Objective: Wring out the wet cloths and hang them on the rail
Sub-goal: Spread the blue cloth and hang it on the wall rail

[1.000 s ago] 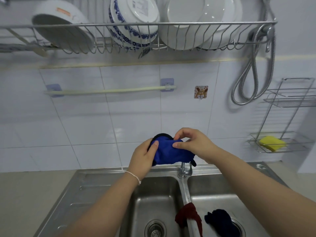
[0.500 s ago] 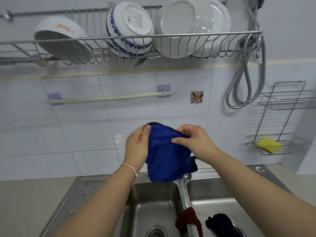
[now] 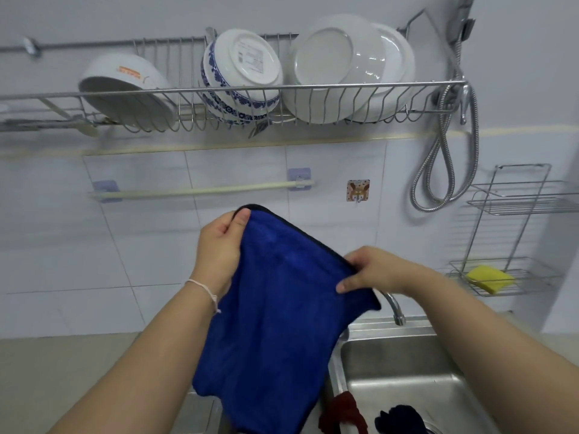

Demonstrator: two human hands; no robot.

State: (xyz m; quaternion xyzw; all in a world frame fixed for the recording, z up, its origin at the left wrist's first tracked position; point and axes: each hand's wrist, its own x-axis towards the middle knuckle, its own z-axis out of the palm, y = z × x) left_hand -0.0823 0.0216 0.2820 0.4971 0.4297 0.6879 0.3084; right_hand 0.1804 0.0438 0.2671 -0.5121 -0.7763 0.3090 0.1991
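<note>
A blue cloth (image 3: 275,324) with a dark edge hangs spread open between my hands above the sink. My left hand (image 3: 219,249) pinches its upper left corner. My right hand (image 3: 372,272) pinches its upper right edge, lower than the left. The pale rail (image 3: 200,191) runs along the tiled wall on two lilac holders, just above and behind the cloth, with nothing on it. A dark red cloth (image 3: 343,413) lies over the sink divider, and a navy cloth (image 3: 399,419) lies in the right basin.
The steel double sink (image 3: 404,364) and its tap (image 3: 394,308) are below my right hand. A wire dish rack (image 3: 282,89) with bowls and plates hangs above the rail. A shower hose (image 3: 448,170) and a wire shelf with a yellow sponge (image 3: 488,278) are at right.
The bunched blue cloth has been lifted and opened out: my hands rose and moved apart, and the cloth now hangs flat, closer to the rail.
</note>
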